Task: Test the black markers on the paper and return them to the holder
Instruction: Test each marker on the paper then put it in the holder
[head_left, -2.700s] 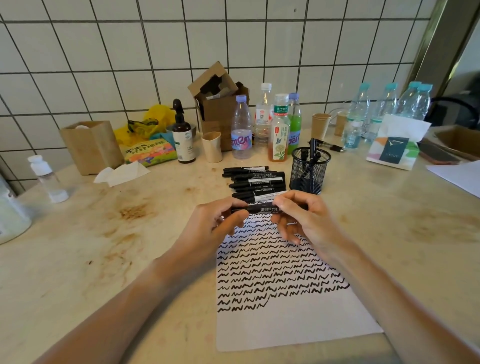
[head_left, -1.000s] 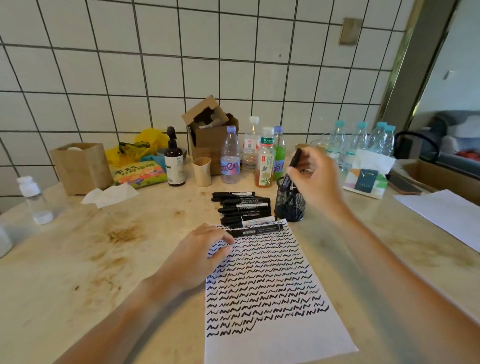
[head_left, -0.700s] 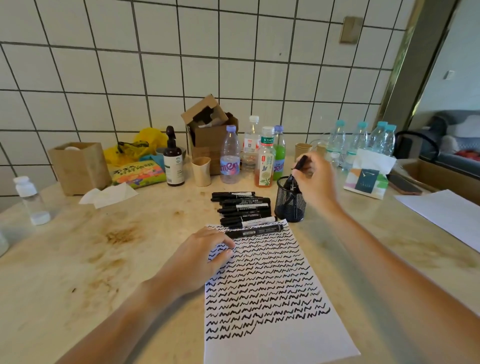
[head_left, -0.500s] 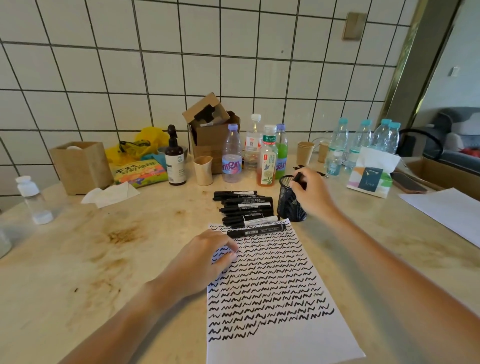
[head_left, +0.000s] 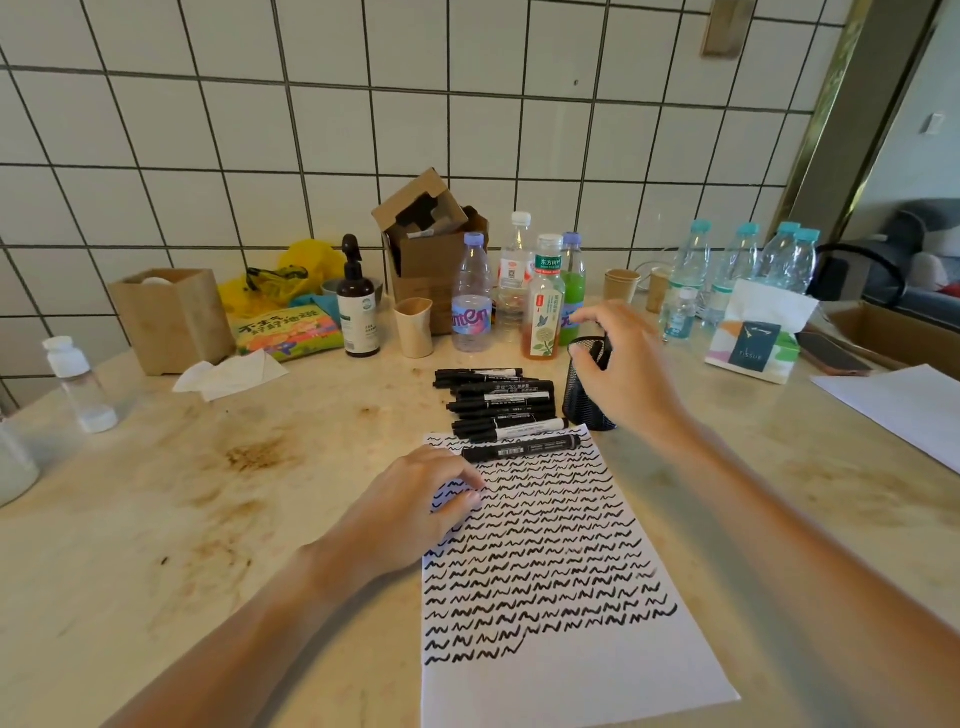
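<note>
A white paper (head_left: 571, 675) covered with rows of black squiggles lies in front of me. My left hand (head_left: 415, 506) rests on its upper left corner, fingers loosely bent, holding nothing. One black marker (head_left: 521, 449) lies across the paper's top edge. Behind it lies a pile of several black markers (head_left: 493, 397). The black mesh holder (head_left: 584, 395) stands right of the pile, with marker ends showing at its rim. My right hand (head_left: 626, 369) hovers over the holder with fingers spread and empty, hiding much of it.
Bottles (head_left: 543, 306), paper cups (head_left: 414, 326), a cardboard box (head_left: 431, 244) and a pump bottle (head_left: 357, 306) line the tiled wall. A tissue pack (head_left: 756, 338), a phone (head_left: 831, 353) and another white sheet (head_left: 904, 405) lie to the right. A small white-capped bottle (head_left: 78, 384) stands far left.
My right hand carried a black marker to the holder, lowered it in and let go; its fingers are now spread and empty. My left hand stayed on the paper.
</note>
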